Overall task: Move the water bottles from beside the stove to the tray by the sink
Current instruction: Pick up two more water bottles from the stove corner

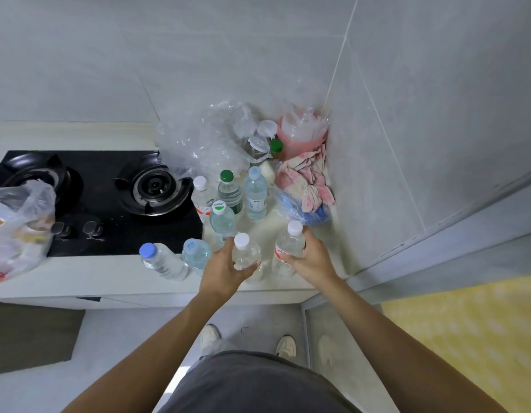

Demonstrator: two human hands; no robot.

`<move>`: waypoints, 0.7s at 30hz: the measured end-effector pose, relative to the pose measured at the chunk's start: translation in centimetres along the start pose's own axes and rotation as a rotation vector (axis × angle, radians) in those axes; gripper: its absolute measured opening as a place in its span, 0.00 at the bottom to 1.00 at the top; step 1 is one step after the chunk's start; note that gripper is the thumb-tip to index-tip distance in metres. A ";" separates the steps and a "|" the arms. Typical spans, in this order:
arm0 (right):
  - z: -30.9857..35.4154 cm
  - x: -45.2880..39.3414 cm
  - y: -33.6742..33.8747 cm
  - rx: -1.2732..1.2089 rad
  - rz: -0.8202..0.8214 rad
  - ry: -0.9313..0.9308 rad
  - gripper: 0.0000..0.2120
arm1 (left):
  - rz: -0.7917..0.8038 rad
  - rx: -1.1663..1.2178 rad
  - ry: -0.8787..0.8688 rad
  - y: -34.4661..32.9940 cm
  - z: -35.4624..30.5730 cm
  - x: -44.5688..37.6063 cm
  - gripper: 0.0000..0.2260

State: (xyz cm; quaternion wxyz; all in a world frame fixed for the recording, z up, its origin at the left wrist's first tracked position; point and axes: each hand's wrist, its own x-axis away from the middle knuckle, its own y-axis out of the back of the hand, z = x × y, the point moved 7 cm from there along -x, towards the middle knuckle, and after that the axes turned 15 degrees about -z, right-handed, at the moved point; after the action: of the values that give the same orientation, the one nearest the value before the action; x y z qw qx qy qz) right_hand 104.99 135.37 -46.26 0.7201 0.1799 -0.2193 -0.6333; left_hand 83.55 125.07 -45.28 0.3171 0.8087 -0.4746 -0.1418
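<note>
Several clear water bottles stand on the white counter [88,278] to the right of the black gas stove [109,204]. My left hand [222,269] grips a white-capped bottle [245,253] near the counter's front edge. My right hand [313,257] grips another white-capped bottle with a red label [288,248]. Behind them stand a green-capped bottle [228,189], a pale-blue-capped bottle [255,192], a white-capped red-label bottle [202,198] and a green-logo-capped bottle [222,219]. A blue-capped bottle [160,259] and a light-blue-capped one [195,253] stand at the front left. No tray or sink is in view.
Crumpled clear plastic [204,141], a pink container [301,132], a pink rag [306,180] and a blue bag [303,211] fill the back corner against the tiled wall [407,114]. A plastic bag [17,228] lies on the stove's left side. A yellow mat [472,338] lies on the floor.
</note>
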 end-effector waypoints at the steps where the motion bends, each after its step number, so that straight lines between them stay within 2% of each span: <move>1: 0.1 -0.1 0.1 -0.042 0.019 -0.007 0.31 | -0.004 0.046 0.003 0.7 -0.1 0.5 0.28; 5: 2.5 -0.1 -0.8 -0.196 0.132 -0.031 0.32 | -0.047 0.207 0.030 4.7 -1.3 3.8 0.28; 9: 7.4 1.6 -2.4 -0.237 0.281 0.023 0.30 | -0.191 0.334 0.121 10.3 -1.1 7.5 0.25; 12: 12.2 4.4 -3.9 -0.268 0.364 0.089 0.30 | -0.316 0.400 0.181 15.2 0.9 10.3 0.21; 16: 18.1 9.1 -7.2 -0.303 0.458 0.176 0.30 | -0.453 0.471 0.212 22.0 4.3 14.0 0.21; 21: 26.0 18.6 -14.5 -0.338 0.606 0.290 0.27 | -0.658 0.586 0.254 31.3 11.1 21.5 0.23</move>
State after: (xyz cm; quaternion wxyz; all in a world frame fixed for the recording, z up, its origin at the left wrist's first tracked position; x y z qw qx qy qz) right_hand 80.67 115.44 -30.62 0.9179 0.0733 -0.0506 -0.3866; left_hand 67.38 91.54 -31.87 0.0687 0.9831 -0.1697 0.0057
